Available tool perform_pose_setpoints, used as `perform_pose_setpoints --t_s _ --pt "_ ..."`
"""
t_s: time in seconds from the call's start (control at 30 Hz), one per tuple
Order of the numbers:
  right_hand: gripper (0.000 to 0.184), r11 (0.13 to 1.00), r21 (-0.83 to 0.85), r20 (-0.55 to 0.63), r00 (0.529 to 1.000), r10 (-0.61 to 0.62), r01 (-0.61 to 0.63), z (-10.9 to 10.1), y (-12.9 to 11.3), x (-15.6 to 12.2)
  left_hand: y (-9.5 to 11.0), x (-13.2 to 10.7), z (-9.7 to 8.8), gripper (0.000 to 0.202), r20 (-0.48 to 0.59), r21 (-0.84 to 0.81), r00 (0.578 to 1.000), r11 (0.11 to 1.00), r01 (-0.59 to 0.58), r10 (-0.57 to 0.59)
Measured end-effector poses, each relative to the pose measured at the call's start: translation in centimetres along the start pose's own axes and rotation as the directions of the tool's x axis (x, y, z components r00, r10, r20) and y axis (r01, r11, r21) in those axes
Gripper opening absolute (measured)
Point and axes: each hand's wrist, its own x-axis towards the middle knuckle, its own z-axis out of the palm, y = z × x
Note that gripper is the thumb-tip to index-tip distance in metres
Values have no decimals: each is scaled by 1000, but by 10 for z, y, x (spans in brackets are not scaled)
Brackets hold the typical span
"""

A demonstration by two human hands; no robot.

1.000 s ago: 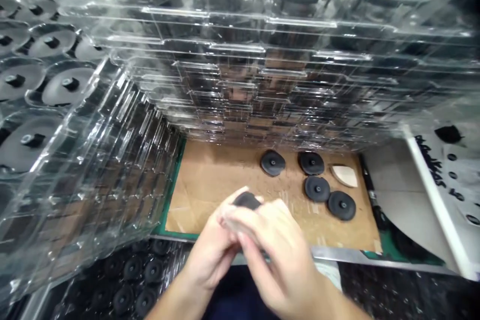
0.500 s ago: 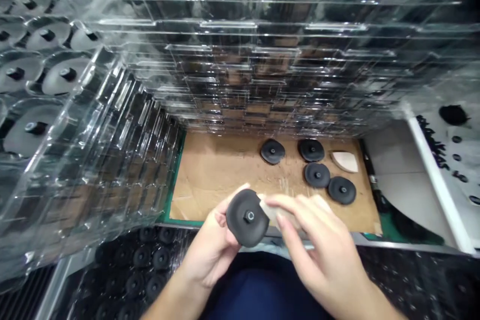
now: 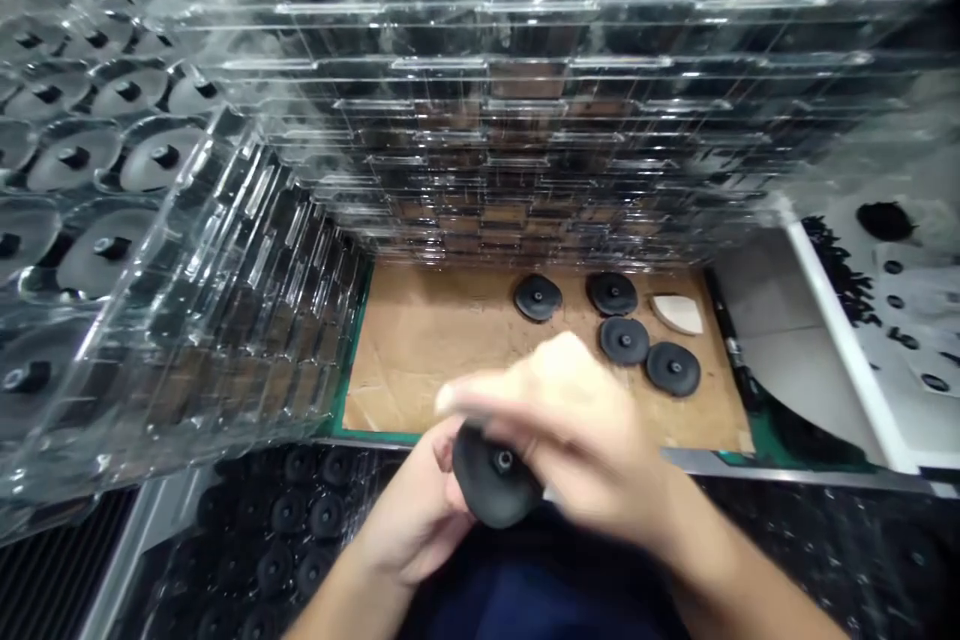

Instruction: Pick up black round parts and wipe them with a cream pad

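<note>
My left hand (image 3: 416, 505) grips a matte black rounded disc (image 3: 491, 495) by its left edge, fingers underneath. A short hollow stem stands at the disc's centre, facing up. Over its far and right edges lies my right hand (image 3: 585, 430), blurred by motion, fingers together and pointing left. The pale pad it held a moment before is hidden under the fingers now. Beyond the hands, several similar black discs (image 3: 625, 341) rest on a cardboard sheet (image 3: 420, 350), with a pale wedge-shaped pad (image 3: 677, 313) beside them.
Tall stacks of clear plastic trays (image 3: 525, 120) rise behind the cardboard and on the left. Trays (image 3: 75, 160) at far left hold more discs. A white-edged bin wall (image 3: 847, 330) stands at right, with small black parts (image 3: 840, 270) beyond. Disc-filled trays (image 3: 285, 520) lie below the bench edge.
My right hand has swept left and over the disc's far edge, covering the pale pad. The disc has dropped slightly toward me in my left hand. The whole view has shifted a little.
</note>
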Motion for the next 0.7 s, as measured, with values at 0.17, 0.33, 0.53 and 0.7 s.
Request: perform_pose_setpoints --t_s 0.17,0.33,0.53,0.7 --pt "28 879 25 -101 873 477 -477 23 62 -38 9 -11 -1 58 72 -49 997 999 12 -8" --pt "34 838 -143 -181 846 501 -527 64 75 -93 4 -7 -10 61 -27 -104 998 993 -51 49" --pt "33 833 -225 -226 859 460 -505 76 81 -102 -2 -1 -15 62 -157 -61 978 987 -148 136" --pt "32 863 -168 -185 875 447 -476 68 76 -87 -4 -3 -14 60 -224 -62 964 985 -160 143"
